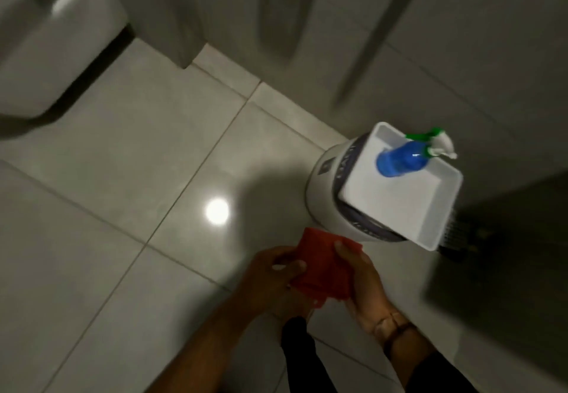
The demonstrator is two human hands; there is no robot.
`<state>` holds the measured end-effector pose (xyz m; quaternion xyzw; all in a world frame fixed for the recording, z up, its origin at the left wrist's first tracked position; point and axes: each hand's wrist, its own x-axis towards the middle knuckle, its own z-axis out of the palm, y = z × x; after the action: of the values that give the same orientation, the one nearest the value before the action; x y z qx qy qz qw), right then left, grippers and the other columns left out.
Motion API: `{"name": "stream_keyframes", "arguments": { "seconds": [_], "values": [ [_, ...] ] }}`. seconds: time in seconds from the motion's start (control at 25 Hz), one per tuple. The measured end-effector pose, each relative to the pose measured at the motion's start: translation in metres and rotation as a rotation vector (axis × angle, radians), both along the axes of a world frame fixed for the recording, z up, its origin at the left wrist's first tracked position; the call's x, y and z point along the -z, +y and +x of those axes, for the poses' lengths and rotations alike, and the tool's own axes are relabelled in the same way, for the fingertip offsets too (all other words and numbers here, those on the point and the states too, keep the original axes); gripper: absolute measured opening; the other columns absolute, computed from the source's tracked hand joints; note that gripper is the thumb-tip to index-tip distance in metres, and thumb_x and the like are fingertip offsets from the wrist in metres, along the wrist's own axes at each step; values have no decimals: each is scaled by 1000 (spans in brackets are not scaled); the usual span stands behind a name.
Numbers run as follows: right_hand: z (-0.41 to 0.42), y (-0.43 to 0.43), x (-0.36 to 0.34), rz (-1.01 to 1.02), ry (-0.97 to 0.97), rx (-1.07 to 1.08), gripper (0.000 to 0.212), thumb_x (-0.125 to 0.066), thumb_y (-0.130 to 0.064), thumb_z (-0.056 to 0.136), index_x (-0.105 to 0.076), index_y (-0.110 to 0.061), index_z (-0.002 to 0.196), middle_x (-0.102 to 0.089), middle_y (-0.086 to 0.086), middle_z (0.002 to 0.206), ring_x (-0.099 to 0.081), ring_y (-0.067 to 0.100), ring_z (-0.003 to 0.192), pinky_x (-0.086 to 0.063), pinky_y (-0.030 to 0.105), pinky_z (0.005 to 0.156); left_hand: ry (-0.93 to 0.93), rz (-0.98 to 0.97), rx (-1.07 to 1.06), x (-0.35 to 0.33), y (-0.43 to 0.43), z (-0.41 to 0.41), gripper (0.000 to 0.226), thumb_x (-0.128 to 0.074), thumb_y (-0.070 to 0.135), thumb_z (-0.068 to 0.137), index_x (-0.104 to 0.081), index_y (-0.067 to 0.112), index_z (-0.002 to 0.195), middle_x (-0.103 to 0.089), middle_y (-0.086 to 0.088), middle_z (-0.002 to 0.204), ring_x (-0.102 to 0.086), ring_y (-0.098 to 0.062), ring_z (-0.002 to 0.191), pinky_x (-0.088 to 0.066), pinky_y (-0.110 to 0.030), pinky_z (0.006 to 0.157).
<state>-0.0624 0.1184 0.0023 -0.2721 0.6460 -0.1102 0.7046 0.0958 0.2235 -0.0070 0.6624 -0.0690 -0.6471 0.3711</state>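
Head view: a red cloth (319, 265) is held above the tiled floor (123, 177), pinched at either side by the left hand (273, 275) and right hand (362, 282), near a white tray (424, 208) carrying a blue spray bottle (402, 162).

Glossy grey floor tiles (129, 152), lamp glare (217, 211)

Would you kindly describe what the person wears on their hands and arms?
Neither hand is gloved. The left hand leads to a forearm with no sleeve in view. The right hand has a brownish strap, perhaps a watch, at the wrist; something dark, possibly a sleeve, begins further up that forearm.
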Motion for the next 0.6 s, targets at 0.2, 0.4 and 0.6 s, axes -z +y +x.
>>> {"name": "stream_keyframes", "arguments": {
  "seconds": [0.2, 0.4, 0.6],
  "values": [
    [-53, -111, -7, -8, 92, 207, 39, -47, 0, 96, -67, -5, 130, -67, 28, 125, -61, 44, 111, -56, 55, 88, -228, 14, 227, -21, -140, -43, 35, -74, 25, 94, -75, 17, 127, -78, -9, 122, -74, -30, 112, -59, -46, 101],
    [-78, -200, 59, -132, 361, 8, 37, -59, 1, 98, -64, -13, 132, -70, 20, 133, -68, 40, 117, -60, 41, 88, -536, 89, 544, 15, -248, -75, 33, -58, 25, 100, -67, 14, 129, -73, -12, 131, -71, -32, 119, -57, -39, 101],
    [-87, -231, 128, -130, 496, -73, 45, -77, -8, 92, -63, -11, 134, -70, 20, 138, -69, 37, 121, -58, 37, 101, -793, 179, 772, 60, -295, -107, 34, -52, 23, 106, -60, 7, 136, -70, -17, 131, -70, -36, 121, -56, -43, 94]
  ]
}}
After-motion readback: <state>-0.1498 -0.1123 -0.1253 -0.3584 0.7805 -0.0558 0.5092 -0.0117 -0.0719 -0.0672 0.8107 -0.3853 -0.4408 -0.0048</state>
